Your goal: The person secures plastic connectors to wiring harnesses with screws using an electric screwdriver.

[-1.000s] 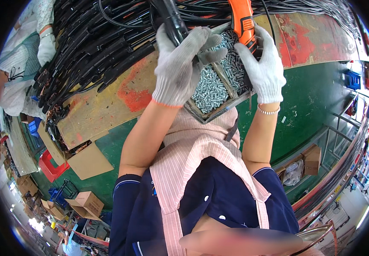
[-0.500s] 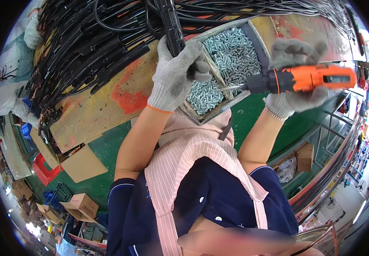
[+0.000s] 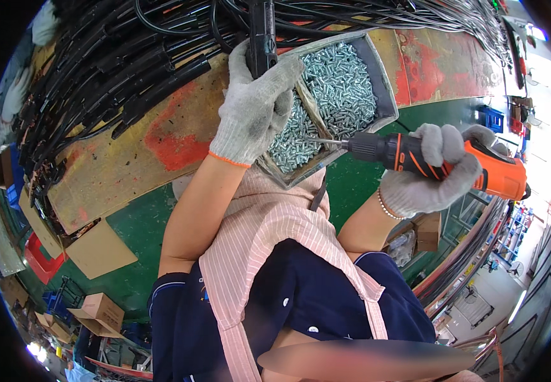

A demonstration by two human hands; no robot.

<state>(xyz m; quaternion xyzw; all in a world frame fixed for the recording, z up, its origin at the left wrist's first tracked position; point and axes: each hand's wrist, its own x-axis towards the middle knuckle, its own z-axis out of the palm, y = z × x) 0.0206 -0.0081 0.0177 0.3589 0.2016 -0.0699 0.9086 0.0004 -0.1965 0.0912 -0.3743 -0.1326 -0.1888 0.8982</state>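
Note:
Gripped in my gloved left hand [image 3: 253,105] is the near end of a long black plastic part [image 3: 262,41], which points away from me over the bench. My gloved right hand [image 3: 437,169] is wrapped round an orange and black electric screwdriver [image 3: 409,155]. Its thin bit [image 3: 326,140] reaches left over the near compartment of a grey box. That box [image 3: 385,83] is split by a divider and holds many small silvery screws [image 3: 339,83] in both compartments. My left hand is beside the box's left side, partly covering it.
Many black parts with cables [image 3: 141,83] are piled on the left and far side of the worn wooden bench [image 3: 116,165]. At lower left are a red plastic stool [image 3: 43,258] and open cardboard boxes [image 3: 100,312]. Another person's gloved hand [image 3: 45,25] shows at upper left.
My right hand has gone from spread fingers around the screwdriver to a closed grip. The screwdriver has shifted slightly nearer to me, its rear end lower. My left hand still holds the black part.

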